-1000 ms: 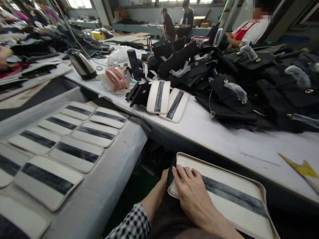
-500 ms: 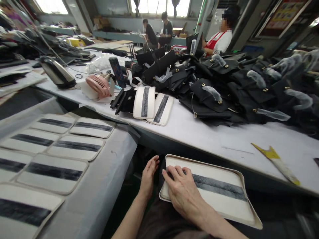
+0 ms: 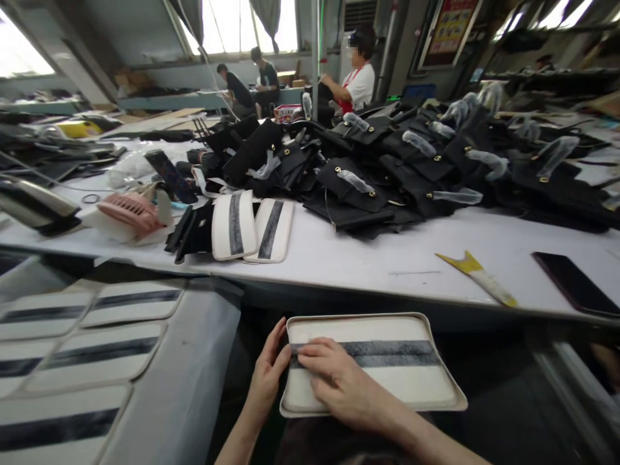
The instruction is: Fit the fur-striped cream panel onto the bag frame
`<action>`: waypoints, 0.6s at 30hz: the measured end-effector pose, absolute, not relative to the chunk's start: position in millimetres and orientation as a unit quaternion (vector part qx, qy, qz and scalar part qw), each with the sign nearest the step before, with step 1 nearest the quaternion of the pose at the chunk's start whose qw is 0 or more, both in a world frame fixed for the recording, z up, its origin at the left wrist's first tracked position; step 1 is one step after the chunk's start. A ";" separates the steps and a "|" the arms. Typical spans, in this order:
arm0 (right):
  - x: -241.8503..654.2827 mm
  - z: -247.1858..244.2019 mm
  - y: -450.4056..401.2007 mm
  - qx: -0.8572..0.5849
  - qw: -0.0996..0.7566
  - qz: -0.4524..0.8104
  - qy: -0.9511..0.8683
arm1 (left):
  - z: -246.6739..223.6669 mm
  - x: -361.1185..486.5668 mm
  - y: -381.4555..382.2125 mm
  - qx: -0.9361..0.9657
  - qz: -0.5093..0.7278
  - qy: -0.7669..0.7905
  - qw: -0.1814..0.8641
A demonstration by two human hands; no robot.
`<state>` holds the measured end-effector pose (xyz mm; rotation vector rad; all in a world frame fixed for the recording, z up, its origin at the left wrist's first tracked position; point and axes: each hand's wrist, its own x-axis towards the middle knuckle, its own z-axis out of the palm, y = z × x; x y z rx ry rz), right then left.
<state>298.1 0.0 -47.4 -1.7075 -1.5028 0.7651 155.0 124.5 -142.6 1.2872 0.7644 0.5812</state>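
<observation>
A cream panel [image 3: 387,384] with raised, curled edges and a dark grey stripe lies across my lap, below the table edge. My right hand [image 3: 334,381] rests on its left half, fingers close together and slightly bent, their tips on the stripe near the left end. My left hand [image 3: 268,365] is at the panel's left edge, fingers stretched upward beside the rim and thumb apart from them, touching the rim. Whether anything lies under my right palm is hidden.
Striped cream panels [image 3: 101,352] lie on a covered surface at left. Across the white table [image 3: 339,265] are two small striped pieces [image 3: 235,226], a pink fan [image 3: 130,213], a kettle [image 3: 41,203], piled black bags [image 3: 378,174], a yellow-ended tool [image 3: 477,274] and a phone [image 3: 576,281]. People sit beyond.
My view has turned right. The panel now lies more level, and my left hand has come from beside it to its left edge. My right hand stays on the panel, fingers flatter.
</observation>
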 end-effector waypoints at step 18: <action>483.9 -147.1 -88.1 -0.738 0.589 0.323 -0.065 | -56.2 290.0 68.5 0.981 0.077 -0.004 0.179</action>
